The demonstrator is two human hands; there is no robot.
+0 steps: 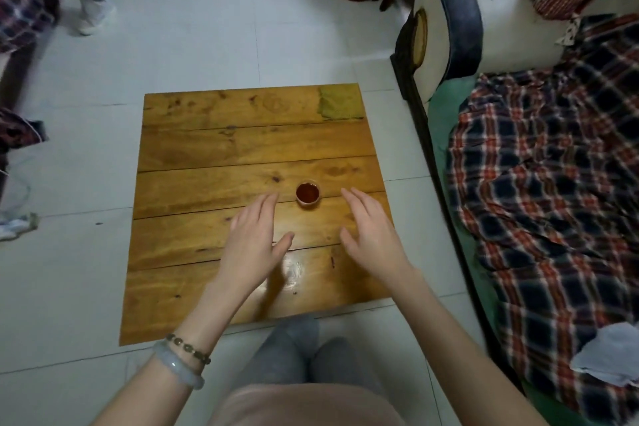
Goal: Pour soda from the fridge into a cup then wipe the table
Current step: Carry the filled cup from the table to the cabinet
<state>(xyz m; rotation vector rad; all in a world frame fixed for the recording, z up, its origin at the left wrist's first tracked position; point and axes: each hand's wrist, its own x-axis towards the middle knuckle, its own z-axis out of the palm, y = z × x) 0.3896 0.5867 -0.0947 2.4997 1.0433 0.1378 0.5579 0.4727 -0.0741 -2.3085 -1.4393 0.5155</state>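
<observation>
Both hands are flat and spread wide, holding nothing. I see the left hand [254, 242] and the right hand [371, 233] over the wooden table [193, 156], one on each side of the cup [307, 194]. Neither hand touches the cup. It stands upright near the middle of the table, full of dark red soda. I see a yellow-green cloth [340, 102] lying flat on the far right corner.
</observation>
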